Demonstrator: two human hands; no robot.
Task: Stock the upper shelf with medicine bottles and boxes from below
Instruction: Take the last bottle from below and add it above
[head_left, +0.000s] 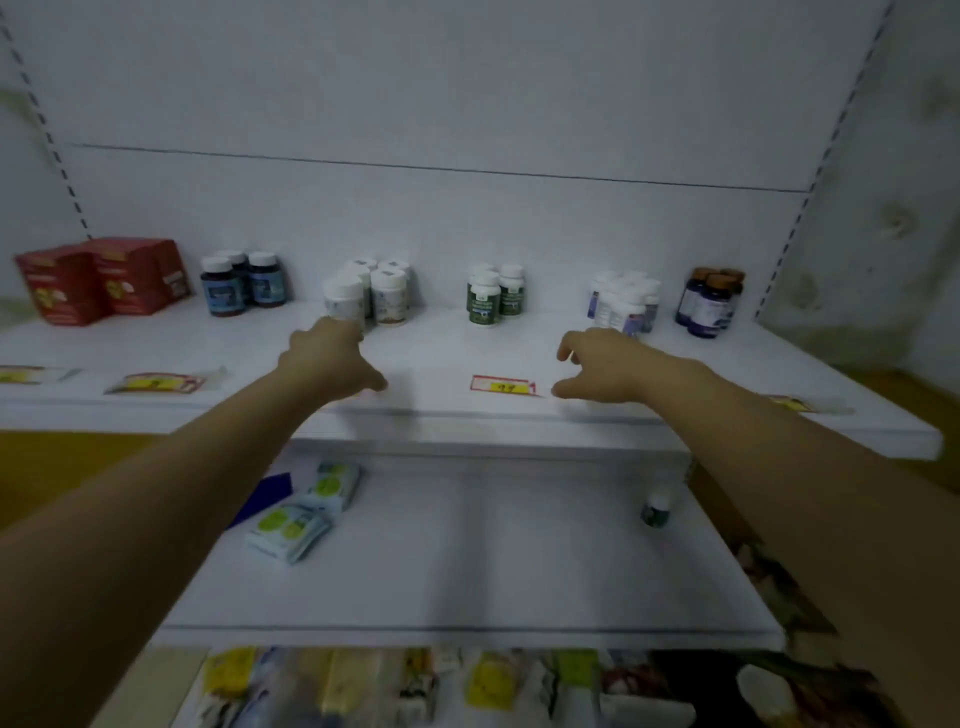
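On the upper shelf (441, 364) stand groups of bottles. My left hand (332, 358) reaches over the shelf edge. Its fingertips are at the base of the front white bottle (343, 299) of a white-capped cluster (387, 288), and the thumb is spread wide below. My right hand (608, 364) hovers over the shelf with curled, parted fingers and holds nothing, just in front of the white bottles with purple labels (623, 301). Between my hands stand green-labelled bottles (491, 296). On the lower shelf (467, 561) lie light blue boxes (288, 530) and one small green bottle (657, 509).
Red boxes (98, 280) and dark blue-labelled bottles (241, 286) fill the upper shelf's left part, and dark purple bottles with brown caps (709, 304) stand at the right. Price tags (501, 385) lie along the shelf front. Mixed packets (415, 686) crowd the bottom level.
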